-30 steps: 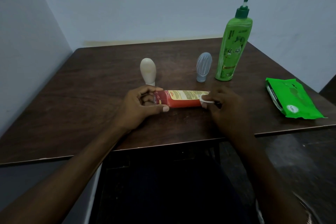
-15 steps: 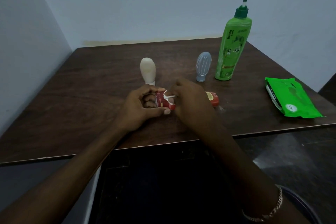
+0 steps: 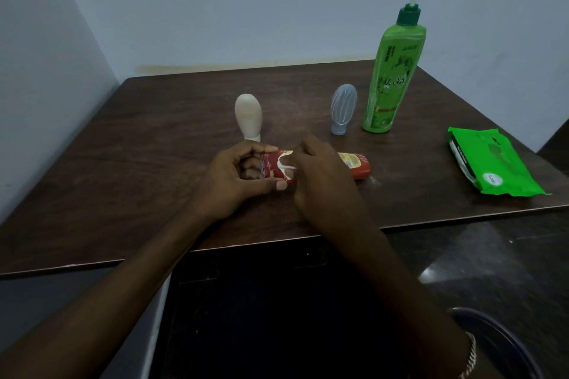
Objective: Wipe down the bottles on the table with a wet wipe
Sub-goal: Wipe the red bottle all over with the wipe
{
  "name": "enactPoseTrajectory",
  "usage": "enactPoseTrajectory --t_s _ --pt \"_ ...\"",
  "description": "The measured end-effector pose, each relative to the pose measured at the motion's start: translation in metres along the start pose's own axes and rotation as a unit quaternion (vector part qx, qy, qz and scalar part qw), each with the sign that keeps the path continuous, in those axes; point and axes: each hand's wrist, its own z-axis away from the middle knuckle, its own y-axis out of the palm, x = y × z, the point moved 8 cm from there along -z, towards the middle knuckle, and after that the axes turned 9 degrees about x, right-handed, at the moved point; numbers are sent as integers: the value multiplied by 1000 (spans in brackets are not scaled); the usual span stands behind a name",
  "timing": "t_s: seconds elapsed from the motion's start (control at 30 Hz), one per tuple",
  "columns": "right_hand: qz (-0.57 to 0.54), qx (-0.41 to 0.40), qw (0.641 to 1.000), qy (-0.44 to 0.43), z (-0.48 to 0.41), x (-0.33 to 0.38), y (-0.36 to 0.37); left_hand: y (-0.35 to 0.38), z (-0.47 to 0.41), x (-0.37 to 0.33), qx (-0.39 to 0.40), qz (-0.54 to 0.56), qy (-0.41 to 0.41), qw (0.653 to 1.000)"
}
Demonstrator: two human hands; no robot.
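A red bottle [image 3: 357, 165] lies on its side on the dark wooden table [image 3: 123, 169]. My left hand [image 3: 234, 181] grips its left end. My right hand [image 3: 320, 178] covers the bottle's middle and pinches a small white wet wipe [image 3: 284, 162] against the red surface near the left end. Behind stand a cream bottle [image 3: 248, 115], a small grey-blue bottle [image 3: 343, 108] and a tall green pump bottle [image 3: 392, 71], all upright and untouched.
A green wet-wipe pack [image 3: 489, 163] lies flat at the table's right side. The table's front edge runs just below my wrists. Walls close off the left and back. A dark round rim [image 3: 505, 344] shows at the lower right, below the table.
My right hand with the wipe slid from the bottle's right end leftward along it to near my left hand. The left hand kept its hold.
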Motion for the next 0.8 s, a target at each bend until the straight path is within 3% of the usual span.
enactPoseTrajectory --t_s 0.17,0.4,0.6,0.8 --pt "-6 -12 999 44 6 -42 -2 0 1 -2 13 -22 -2 1000" --pt "-80 -150 975 142 37 -127 -33 1 0 -3 19 -13 5 1000" --pt "-91 -147 974 149 32 -105 -28 0 -1 1 29 -18 -8 999" --pt "-83 -86 991 63 12 -32 -2 0 -3 4 30 -32 -13 999"
